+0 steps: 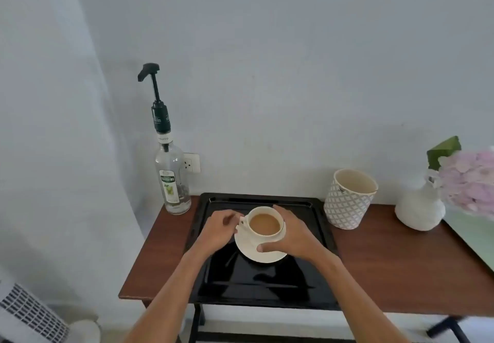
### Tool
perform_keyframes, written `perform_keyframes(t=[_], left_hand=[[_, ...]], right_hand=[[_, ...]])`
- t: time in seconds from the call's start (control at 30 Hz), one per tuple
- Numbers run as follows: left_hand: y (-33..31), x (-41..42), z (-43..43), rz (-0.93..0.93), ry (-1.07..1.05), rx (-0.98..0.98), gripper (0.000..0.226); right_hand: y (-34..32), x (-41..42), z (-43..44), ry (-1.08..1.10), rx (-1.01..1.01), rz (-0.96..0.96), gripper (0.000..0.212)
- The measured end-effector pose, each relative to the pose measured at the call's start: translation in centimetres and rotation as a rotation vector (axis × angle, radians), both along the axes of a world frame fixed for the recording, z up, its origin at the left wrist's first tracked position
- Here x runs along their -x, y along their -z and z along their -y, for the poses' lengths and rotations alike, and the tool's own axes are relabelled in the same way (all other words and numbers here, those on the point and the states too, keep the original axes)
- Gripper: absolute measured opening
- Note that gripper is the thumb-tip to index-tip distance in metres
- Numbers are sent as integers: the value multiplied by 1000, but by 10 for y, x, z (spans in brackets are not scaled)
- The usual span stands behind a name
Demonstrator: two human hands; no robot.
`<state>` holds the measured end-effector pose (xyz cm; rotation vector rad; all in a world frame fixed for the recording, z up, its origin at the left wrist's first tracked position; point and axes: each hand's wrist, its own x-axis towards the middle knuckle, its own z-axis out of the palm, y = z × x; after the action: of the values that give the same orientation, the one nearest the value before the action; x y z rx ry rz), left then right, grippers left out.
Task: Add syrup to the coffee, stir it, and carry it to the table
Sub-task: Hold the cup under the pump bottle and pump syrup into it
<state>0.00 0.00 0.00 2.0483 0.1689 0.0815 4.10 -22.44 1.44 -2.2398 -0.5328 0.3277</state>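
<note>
The cup [263,239] of coffee sits on its saucer [254,256] on the black tray [256,286] on the counter [401,262]. The left hand [217,231] pinches the handle with its fingers. The right hand [294,235] curls its fingers round the cup's side. The syrup bottle [172,179] stands back left.

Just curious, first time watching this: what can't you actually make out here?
Head view only.
- Whether the left hand grips the handle of the cup: blurred, hidden by its fingers.
- Near side of the cup: covered by the right hand.
- The flowers: cut off by the right edge.
- Small print on the bottle label: too small.
</note>
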Motion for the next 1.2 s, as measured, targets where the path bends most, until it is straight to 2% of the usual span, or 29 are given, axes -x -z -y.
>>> perform_keyframes(t=[0.13, 0.27, 0.4, 0.53, 0.77, 1.0, 1.2], left_hand=[[7, -6, 5, 15, -99, 84, 29], [10, -13, 10, -25, -120, 105, 37], [13, -22, 17, -85, -150, 246, 42], [15, -29, 26, -104, -157, 272, 46], [14, -30, 34, -12, -239, 343, 59], [-11, -30, 37, 168, -350, 436, 54], [-40, -20, 34, 247, -455, 449, 49]], right_hand=[[18, -3, -2, 67, -111, -21, 107], [26, -2, -2, 109, -177, -25, 80], [28, -2, -4, 128, -206, 6, 77], [30, -3, -4, 125, -243, 29, 74], [22, -6, -6, 86, -261, 45, 76], [-3, -9, -14, 47, -309, 68, 77], [-31, -10, -22, -33, -323, 81, 72]])
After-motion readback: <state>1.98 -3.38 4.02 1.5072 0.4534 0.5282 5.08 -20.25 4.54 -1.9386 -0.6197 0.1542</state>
